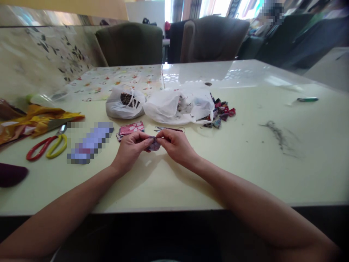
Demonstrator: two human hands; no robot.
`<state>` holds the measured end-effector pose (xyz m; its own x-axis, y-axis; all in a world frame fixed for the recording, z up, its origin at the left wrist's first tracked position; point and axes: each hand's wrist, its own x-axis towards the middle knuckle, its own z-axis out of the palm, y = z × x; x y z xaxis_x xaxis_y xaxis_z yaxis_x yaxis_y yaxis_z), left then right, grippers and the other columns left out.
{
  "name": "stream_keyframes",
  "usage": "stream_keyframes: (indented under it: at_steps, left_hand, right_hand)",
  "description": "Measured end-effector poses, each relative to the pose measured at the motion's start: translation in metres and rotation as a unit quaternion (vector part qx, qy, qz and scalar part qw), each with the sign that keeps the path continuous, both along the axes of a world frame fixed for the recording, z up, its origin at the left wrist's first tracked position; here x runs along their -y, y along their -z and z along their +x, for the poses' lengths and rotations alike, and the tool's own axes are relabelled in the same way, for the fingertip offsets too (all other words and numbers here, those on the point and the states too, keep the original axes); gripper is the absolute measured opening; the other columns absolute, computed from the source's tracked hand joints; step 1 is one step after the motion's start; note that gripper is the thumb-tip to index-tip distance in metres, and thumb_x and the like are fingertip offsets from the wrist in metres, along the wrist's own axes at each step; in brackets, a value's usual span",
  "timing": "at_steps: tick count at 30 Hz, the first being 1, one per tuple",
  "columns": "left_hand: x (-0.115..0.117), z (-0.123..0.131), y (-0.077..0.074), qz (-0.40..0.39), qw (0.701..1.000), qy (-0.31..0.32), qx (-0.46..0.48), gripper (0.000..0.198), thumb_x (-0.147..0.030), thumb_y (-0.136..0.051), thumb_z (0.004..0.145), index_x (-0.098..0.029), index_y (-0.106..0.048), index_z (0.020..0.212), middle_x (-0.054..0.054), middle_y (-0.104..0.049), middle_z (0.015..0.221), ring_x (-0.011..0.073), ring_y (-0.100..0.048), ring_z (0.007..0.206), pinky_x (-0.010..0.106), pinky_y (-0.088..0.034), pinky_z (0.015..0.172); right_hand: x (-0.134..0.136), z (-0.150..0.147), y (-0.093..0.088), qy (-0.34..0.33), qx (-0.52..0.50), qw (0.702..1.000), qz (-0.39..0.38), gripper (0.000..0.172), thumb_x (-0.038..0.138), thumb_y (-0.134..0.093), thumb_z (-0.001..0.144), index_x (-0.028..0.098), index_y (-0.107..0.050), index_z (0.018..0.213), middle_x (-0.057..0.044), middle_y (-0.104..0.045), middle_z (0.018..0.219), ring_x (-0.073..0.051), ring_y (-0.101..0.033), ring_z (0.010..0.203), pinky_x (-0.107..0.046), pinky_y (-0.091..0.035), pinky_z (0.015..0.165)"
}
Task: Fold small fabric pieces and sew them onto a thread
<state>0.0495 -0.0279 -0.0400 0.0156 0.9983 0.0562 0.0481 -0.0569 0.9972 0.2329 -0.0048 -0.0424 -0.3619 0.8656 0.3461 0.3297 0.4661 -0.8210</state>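
Note:
Between my fingertips, over the middle of the table, is a small piece of purple-grey patterned fabric (pixel 154 145). My left hand (pixel 133 147) pinches its left side with thumb and forefinger. At its upper right edge my right hand (pixel 174 143) closes in a pinch; whether a needle is in those fingers is too small to tell. Just behind my left hand lies a stack of fabric squares (pixel 132 128), the top one pink with a white flower. A dark, thin tool (pixel 171 129), perhaps small snips, lies behind my right hand, partly hidden.
Scissors (pixel 56 145) with red and yellow handles lie left, near yellow cloth (pixel 40 118) and a blurred-out bluish object (pixel 91 143). Behind stand two white plastic bags (pixel 174 109), with folded fabric pieces (pixel 224 111) beside them. Loose dark threads (pixel 278 134) and a green-handled item (pixel 307 99) lie right.

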Motion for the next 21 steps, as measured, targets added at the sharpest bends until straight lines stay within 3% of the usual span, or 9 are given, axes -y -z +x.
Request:
stream_keyframes:
  at_steps: [9, 15, 21]
  left_hand:
    - [-0.002, 0.002, -0.001, -0.078, 0.994, -0.004, 0.077, 0.031, -0.038, -0.091, 0.066, -0.016, -0.078, 0.082, 0.005, -0.076, 0.078, 0.0151, -0.069, 0.068, 0.025, -0.053, 0.062]
    - [-0.003, 0.002, -0.002, -0.107, 0.987, 0.008, 0.119, 0.028, -0.035, -0.092, 0.065, -0.016, -0.079, 0.081, 0.003, -0.073, 0.075, 0.0128, -0.065, 0.064, 0.024, -0.052, 0.059]
    - [-0.004, 0.001, 0.000, -0.119, 0.981, 0.014, 0.152, 0.026, -0.033, -0.092, 0.064, -0.016, -0.079, 0.080, 0.002, -0.072, 0.073, 0.0111, -0.063, 0.063, 0.021, -0.054, 0.059]
  right_hand:
    - [-0.004, 0.001, 0.002, -0.013, -0.046, 0.999, -0.012, 0.011, 0.020, -0.062, 0.089, 0.018, -0.067, 0.080, 0.001, -0.067, 0.073, -0.012, -0.056, 0.071, -0.025, -0.041, 0.070]
    - [-0.007, 0.002, 0.005, -0.035, -0.081, 0.994, -0.062, 0.012, 0.027, -0.064, 0.089, 0.017, -0.069, 0.083, 0.001, -0.063, 0.071, -0.011, -0.052, 0.066, -0.025, -0.040, 0.066]
    - [-0.012, 0.002, 0.007, -0.072, -0.131, 0.984, -0.098, 0.015, 0.031, -0.067, 0.087, 0.017, -0.072, 0.084, -0.001, -0.066, 0.076, -0.013, -0.055, 0.072, -0.026, -0.043, 0.070]
